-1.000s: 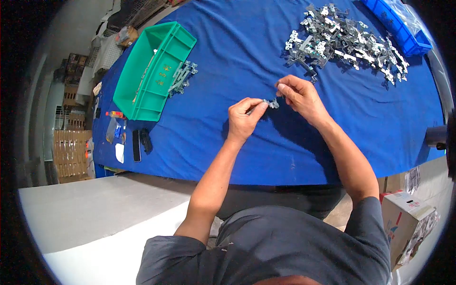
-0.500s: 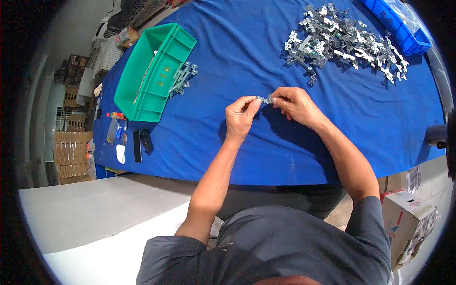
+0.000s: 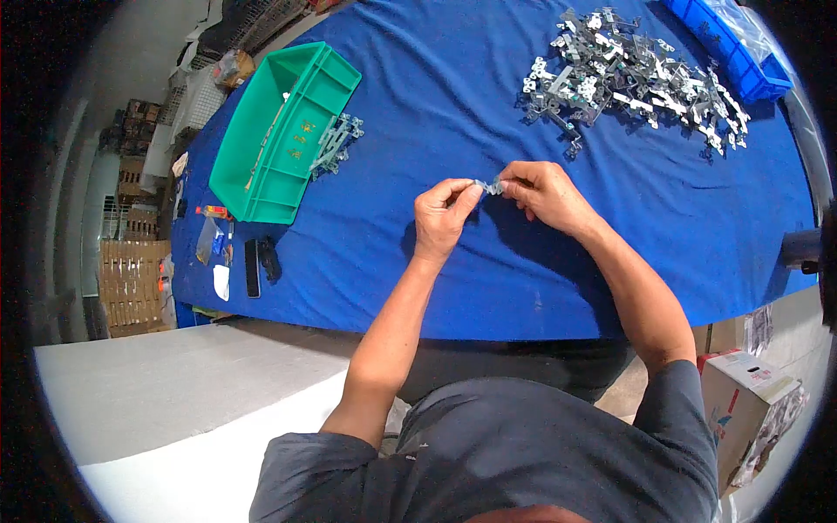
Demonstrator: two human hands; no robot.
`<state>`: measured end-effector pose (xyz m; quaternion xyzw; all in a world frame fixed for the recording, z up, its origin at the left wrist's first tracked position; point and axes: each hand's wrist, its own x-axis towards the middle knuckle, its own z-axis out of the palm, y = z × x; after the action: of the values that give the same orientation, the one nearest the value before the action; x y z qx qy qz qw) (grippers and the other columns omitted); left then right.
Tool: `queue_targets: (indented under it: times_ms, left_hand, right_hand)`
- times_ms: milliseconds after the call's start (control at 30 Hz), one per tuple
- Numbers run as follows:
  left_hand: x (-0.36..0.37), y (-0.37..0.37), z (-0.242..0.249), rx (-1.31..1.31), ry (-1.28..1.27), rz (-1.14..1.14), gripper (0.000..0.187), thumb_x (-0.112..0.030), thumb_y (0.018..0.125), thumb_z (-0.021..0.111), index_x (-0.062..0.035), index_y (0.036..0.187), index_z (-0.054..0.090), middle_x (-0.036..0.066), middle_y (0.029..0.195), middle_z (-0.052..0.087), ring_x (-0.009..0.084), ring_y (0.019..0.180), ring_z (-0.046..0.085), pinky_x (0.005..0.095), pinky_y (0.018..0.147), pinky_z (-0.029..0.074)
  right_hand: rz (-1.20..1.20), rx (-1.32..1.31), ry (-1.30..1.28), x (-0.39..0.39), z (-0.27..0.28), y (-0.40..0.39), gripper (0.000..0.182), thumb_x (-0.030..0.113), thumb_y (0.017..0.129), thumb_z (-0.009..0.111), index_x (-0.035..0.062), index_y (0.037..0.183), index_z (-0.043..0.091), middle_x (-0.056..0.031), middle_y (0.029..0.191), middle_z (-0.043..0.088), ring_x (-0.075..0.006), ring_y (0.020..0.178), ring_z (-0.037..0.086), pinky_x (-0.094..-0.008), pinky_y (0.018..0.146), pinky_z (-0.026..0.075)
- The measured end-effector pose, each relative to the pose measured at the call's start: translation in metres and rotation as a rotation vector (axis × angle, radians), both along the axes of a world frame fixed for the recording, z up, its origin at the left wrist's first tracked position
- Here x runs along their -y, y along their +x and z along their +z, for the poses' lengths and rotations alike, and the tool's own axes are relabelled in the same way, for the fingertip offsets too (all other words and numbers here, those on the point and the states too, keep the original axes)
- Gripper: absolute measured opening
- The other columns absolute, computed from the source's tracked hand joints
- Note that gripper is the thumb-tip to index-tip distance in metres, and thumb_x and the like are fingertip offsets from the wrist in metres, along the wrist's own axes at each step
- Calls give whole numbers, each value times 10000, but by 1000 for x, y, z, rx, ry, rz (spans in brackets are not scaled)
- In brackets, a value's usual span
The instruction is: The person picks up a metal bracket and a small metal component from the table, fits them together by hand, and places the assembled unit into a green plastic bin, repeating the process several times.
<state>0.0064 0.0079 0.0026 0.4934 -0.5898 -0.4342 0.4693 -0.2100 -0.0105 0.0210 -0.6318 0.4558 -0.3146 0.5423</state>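
Between my two hands, above the blue cloth (image 3: 418,288), is a small metal bracket (image 3: 491,187). My left hand (image 3: 443,218) pinches its left end between thumb and forefinger. At the other end, the fingertips of my right hand (image 3: 545,196) are closed on it too. My fingers cover both ends, so only its middle shows. A large loose pile of similar metal brackets (image 3: 623,78) lies at the far right. By the green bin, a smaller group of brackets (image 3: 336,144) is laid together.
A green plastic bin (image 3: 301,161) stands at the left, and a blue bin (image 3: 728,52) at the far right corner. A phone (image 3: 253,268) and a dark object (image 3: 269,260) lie near the left edge. A cardboard box (image 3: 741,401) sits on the floor at right.
The bracket and the fingertips around it have shifted very slightly, with a little more of the bracket's middle showing. Both hands keep their grip; everything else stays put.
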Motion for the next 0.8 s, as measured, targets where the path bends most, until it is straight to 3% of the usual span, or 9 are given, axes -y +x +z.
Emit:
queue_targets:
  times_ms: [167,367,567,700,800]
  left_hand:
    - [0,-2,1,-21,-11,-8,118,-92,918,752,13,971,754,-29,804,670,28,709,556,204,603,432]
    - [2,-7,2,42,-130,-24,112,-73,910,754,5,990,764,-26,814,665,29,693,547,197,594,417]
    - [6,-4,-6,150,-180,-105,93,-79,880,769,-5,937,766,8,738,647,55,654,546,231,576,419]
    - [2,-6,-1,65,-135,0,97,-87,910,754,5,938,740,-26,750,637,34,672,530,219,584,415]
    - [1,-7,-2,-69,-66,121,107,-104,936,737,1,951,724,-45,752,626,16,652,507,204,557,395]
  right_hand:
    - [29,25,16,0,0,-1,157,113,1003,595,-16,1029,681,-8,785,615,-80,668,570,-254,558,502]
    - [21,289,107,2,0,-3,205,135,1007,589,-23,1116,658,-3,845,626,-82,736,588,-265,646,527]
    - [2,142,-15,3,-4,-5,199,204,1026,591,15,1038,653,8,851,620,-57,694,535,-233,593,461]
    - [-190,305,14,5,-1,-2,191,202,1005,613,19,983,662,4,774,629,-70,652,545,-257,563,445]
    - [-16,133,70,4,-1,-6,198,197,998,619,8,983,673,-9,769,650,-81,650,560,-267,578,464]
